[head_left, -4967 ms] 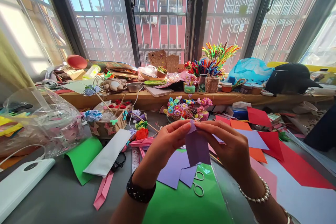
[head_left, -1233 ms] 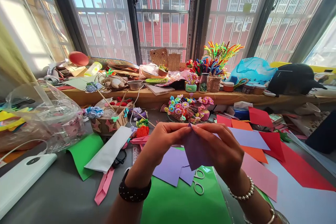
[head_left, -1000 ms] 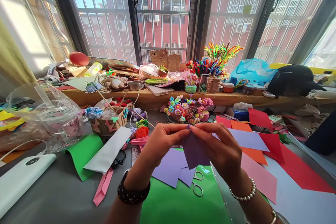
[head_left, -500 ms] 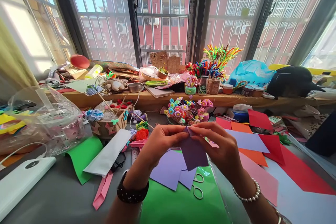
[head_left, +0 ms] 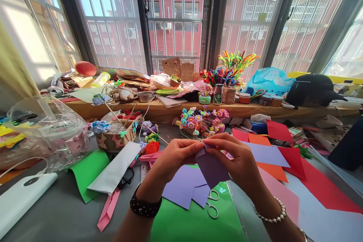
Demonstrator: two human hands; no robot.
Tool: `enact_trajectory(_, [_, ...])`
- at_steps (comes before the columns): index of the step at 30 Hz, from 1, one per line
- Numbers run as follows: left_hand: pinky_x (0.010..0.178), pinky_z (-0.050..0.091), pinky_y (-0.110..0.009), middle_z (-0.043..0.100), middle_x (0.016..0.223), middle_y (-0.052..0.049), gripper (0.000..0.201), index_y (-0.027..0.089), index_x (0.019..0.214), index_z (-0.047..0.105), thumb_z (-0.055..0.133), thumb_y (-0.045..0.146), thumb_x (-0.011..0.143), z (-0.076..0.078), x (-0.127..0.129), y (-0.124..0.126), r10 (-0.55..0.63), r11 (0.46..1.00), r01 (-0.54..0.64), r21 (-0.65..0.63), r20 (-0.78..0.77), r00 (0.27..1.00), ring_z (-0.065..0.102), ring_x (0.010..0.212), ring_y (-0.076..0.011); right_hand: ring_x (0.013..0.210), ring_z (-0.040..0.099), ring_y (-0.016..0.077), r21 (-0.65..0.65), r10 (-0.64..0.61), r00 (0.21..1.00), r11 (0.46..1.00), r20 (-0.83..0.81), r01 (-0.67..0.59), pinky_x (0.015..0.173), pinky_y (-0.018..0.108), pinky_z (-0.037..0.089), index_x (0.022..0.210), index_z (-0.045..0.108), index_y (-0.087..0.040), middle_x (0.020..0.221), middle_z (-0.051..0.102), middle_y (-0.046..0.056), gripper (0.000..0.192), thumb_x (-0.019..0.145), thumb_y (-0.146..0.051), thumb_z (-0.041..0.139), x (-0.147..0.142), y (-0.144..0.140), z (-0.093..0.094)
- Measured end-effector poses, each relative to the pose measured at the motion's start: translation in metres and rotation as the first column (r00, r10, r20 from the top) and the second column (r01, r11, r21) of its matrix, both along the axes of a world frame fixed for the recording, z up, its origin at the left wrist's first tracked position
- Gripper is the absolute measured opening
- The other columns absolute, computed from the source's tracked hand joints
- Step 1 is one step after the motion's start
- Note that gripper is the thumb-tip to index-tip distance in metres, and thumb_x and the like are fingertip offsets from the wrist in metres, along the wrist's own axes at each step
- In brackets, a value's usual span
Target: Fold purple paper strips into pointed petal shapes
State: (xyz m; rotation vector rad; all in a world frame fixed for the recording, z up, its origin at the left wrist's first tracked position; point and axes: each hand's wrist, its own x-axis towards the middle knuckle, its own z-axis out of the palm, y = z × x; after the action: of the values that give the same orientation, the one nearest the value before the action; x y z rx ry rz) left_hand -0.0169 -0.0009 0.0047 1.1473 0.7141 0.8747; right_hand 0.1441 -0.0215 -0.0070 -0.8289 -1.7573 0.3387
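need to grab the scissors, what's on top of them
Loose purple paper covers part of the scissors: both handle loops show on the green sheet, but the blades can't be seen.

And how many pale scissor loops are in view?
2: the upper loop at the purple scrap's right edge, and the lower loop beneath it in view, both lower than the held paper. More could be hidden.

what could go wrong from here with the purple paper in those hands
The left hand and right hand pinch the purple paper near its top, so it might slip or crease crookedly. The scissors show only their handles, so a careless reach could meet the unseen blades. The purple sheets lie unheld on the green folder and might get knocked askew.
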Motion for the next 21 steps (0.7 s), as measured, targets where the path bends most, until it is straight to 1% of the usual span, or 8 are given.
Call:
enact_trajectory(6, [0.064,0.044,-0.022,0.067,0.069,-0.003,0.024,0.015,0.081,0.07,0.069,0.027,0.061,-0.0013,0.0002,-0.0005,0.023,1.0,-0.023,0.02,-0.038,0.999,0.057,0.063,-0.0109,0.083,0.058,0.0143,-0.084,0.093,0.996,0.992,0.006,-0.092,0.072,0.027,0.049,0.093,0.065,-0.025,0.089,0.063,0.002,0.023,0.075,-0.013,0.057,0.0043,0.0014,0.0012])
enact_trajectory(10, [0.063,0.044,-0.021,0.067,0.068,-0.003,0.022,0.015,0.08,0.07,0.07,0.025,0.061,-0.0006,0.0003,-0.0013,0.039,0.999,-0.037,0.033,-0.074,0.996,0.057,0.062,-0.0103,0.087,0.058,0.0157,-0.136,0.136,0.991,0.982,0.011,-0.133,0.075,0.03,0.049,0.096,0.064,-0.026,0.093,0.063,0.003,0.025,0.076,-0.013,0.056,0.0068,0.0023,0.0009])
enact_trajectory(13, [0.064,0.044,-0.022,0.068,0.069,-0.004,0.022,0.014,0.079,0.07,0.07,0.025,0.06,0.0005,0.0011,-0.0021,0.063,0.997,-0.059,0.042,-0.088,0.994,0.058,0.063,-0.0113,0.088,0.058,0.0157,-0.18,0.16,0.987,0.971,-0.008,-0.159,0.076,0.031,0.049,0.097,0.063,-0.027,0.095,0.062,0.003,0.027,0.076,-0.014,0.055,0.0072,0.0027,-0.0002])
enact_trajectory(16, [0.064,0.044,-0.024,0.069,0.069,-0.005,0.025,0.013,0.079,0.07,0.071,0.027,0.059,0.0014,0.0021,-0.0026,0.097,0.994,-0.091,0.062,-0.103,0.99,0.059,0.064,-0.0134,0.091,0.058,0.0158,-0.231,0.202,0.978,0.95,-0.061,-0.21,0.076,0.031,0.05,0.098,0.063,-0.026,0.097,0.062,0.003,0.026,0.076,-0.015,0.055,0.0068,0.0032,-0.0009])
enact_trajectory(18, [0.063,0.044,-0.024,0.069,0.07,-0.005,0.026,0.013,0.08,0.07,0.07,0.028,0.059,0.0022,0.0024,-0.0029,0.11,0.992,-0.101,0.076,-0.123,0.986,0.06,0.064,-0.0143,0.089,0.059,0.0163,-0.274,0.203,0.972,0.934,-0.121,-0.229,0.074,0.031,0.051,0.097,0.063,-0.024,0.098,0.062,0.004,0.024,0.075,-0.019,0.057,0.0064,0.0035,-0.0006])
enact_trajectory(21, [0.065,0.045,-0.025,0.069,0.074,-0.006,0.027,0.013,0.082,0.07,0.069,0.028,0.06,0.0041,0.0016,-0.003,0.122,0.988,-0.107,0.107,-0.143,0.982,0.06,0.068,-0.0161,0.081,0.062,0.0172,-0.383,0.13,0.973,0.903,-0.192,-0.196,0.066,0.029,0.053,0.096,0.064,-0.021,0.091,0.066,0.005,0.026,0.071,-0.029,0.061,0.0057,0.0034,0.0008])
